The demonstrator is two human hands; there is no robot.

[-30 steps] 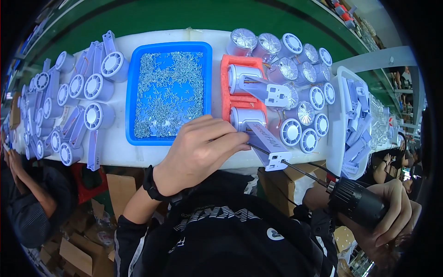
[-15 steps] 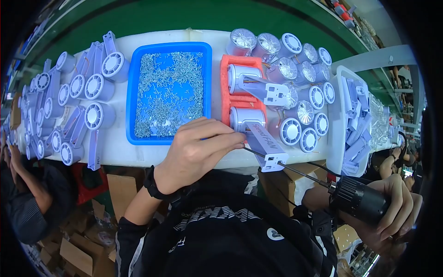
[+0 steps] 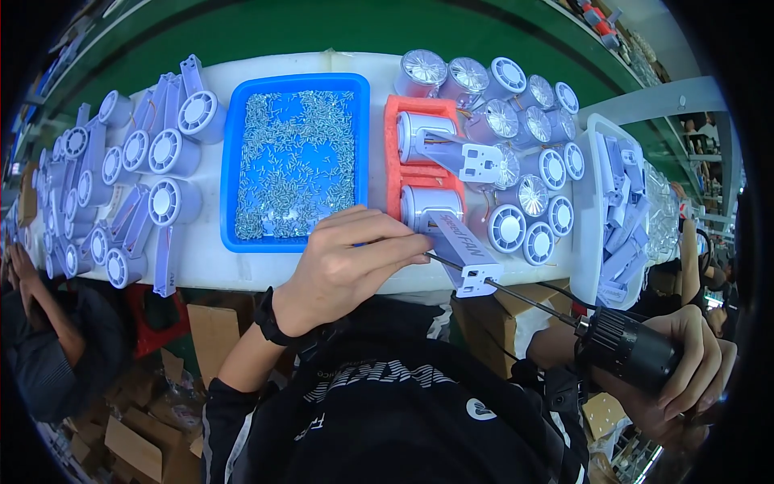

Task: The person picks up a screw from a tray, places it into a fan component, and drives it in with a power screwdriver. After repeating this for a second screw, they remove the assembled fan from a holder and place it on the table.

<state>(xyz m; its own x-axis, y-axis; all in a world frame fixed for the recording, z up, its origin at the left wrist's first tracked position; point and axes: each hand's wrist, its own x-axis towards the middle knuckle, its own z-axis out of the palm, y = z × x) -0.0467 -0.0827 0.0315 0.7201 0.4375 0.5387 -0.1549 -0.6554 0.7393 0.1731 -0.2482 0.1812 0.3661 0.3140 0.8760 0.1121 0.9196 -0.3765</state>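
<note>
Work area, general view: table (image 3: 218, 266) and surroundings.
The white table runs crosswise; beyond it extends a green surface (image 3: 339, 32), floor or wall not determinable. At right, a grey beam (image 3: 669, 95) projects in front of shelves (image 3: 703, 158) holding mixed items. Below table level: brown boxes (image 3: 133, 448), some open, and a red stool (image 3: 163, 334), partly hidden. Lighting: bright, cool.

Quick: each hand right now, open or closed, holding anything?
Left hand: pinched closed at the far end of the screwdriver bit; whether it holds anything cannot be told.
Right hand: closed, holding the black electric screwdriver.
</note>
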